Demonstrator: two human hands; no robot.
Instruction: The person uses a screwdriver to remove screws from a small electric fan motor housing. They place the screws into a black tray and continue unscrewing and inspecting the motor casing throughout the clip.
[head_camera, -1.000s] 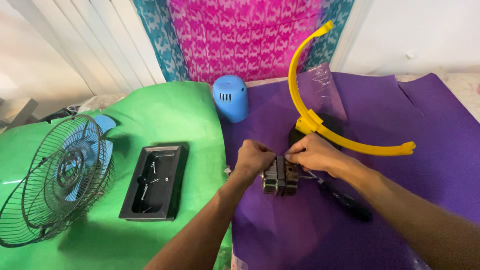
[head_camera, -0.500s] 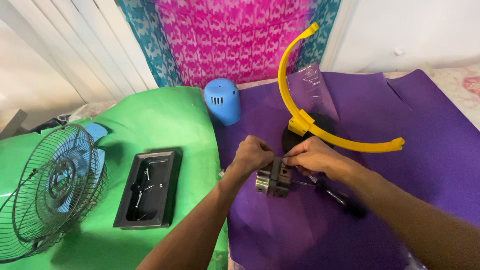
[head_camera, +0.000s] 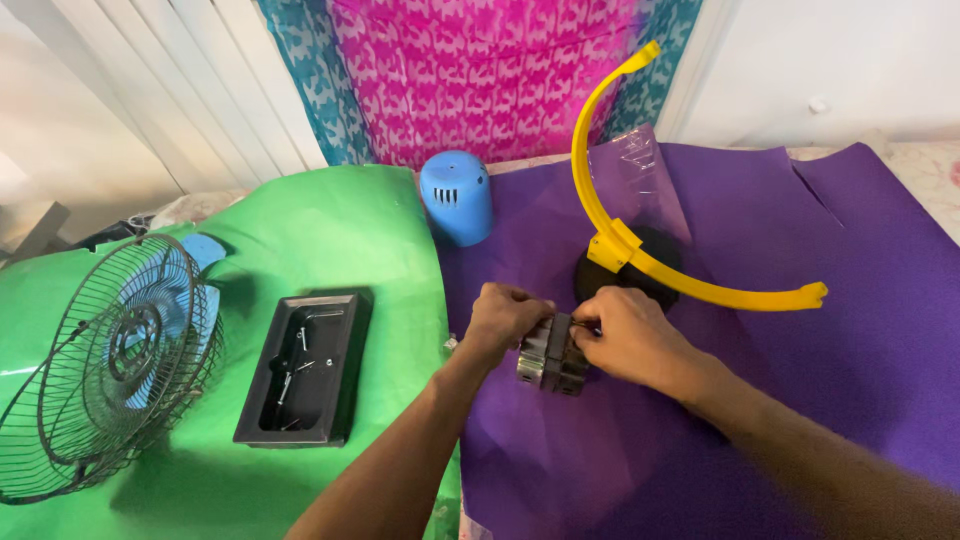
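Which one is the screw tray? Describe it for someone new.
On the green sheet left of the purple sheet, between the wire fan guard and the left hand, lies a black rectangular plastic tray. It alone is flat, dark and holds loose screws.

A wire fan guard (head_camera: 110, 370), black screw tray (head_camera: 305, 368), blue motor cover (head_camera: 457, 197) and yellow curved bracket (head_camera: 640, 250) lie on green and purple sheets.

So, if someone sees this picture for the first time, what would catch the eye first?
Probably the yellow curved bracket, rising over the purple sheet at the right. Next, at the centre, the left hand and right hand both grip a small metal motor block. On the green sheet at the left lies a wire fan guard beside a black tray.
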